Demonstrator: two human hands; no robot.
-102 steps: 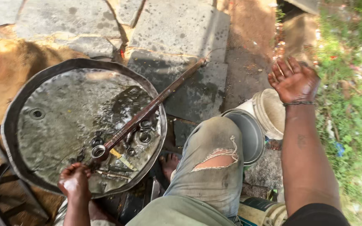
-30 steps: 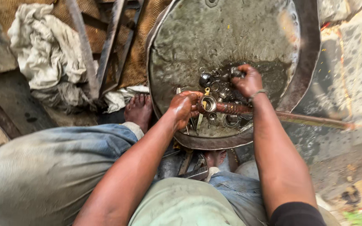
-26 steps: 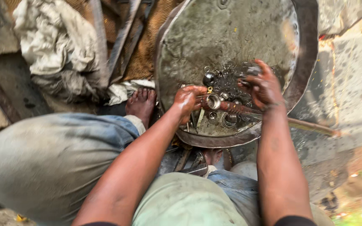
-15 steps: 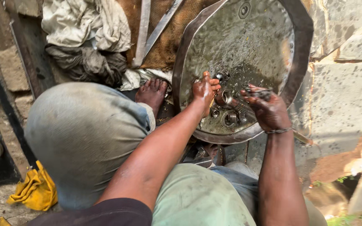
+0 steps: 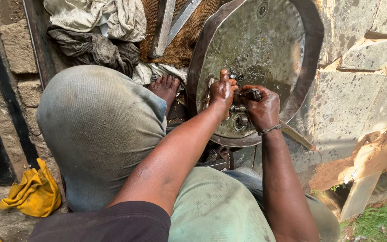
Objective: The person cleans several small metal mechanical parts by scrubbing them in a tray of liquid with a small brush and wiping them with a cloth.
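Both hands work low in a large round metal pan [image 5: 265,49] tilted against stone slabs [image 5: 359,85]. The left hand [image 5: 222,92] presses closed fingers on small metal fittings [image 5: 239,120] in the pan's bottom. The right hand [image 5: 263,107] is curled shut around a long metal rod [image 5: 297,136], whose long axis slants down-right past the rim, the gripped end pointing up-left.

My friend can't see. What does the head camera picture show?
Two bare hands work on small metal fittings at the middle of a big round metal pan: the left hand presses down, the right hand grips a small part. A yellow cloth lies nearby.
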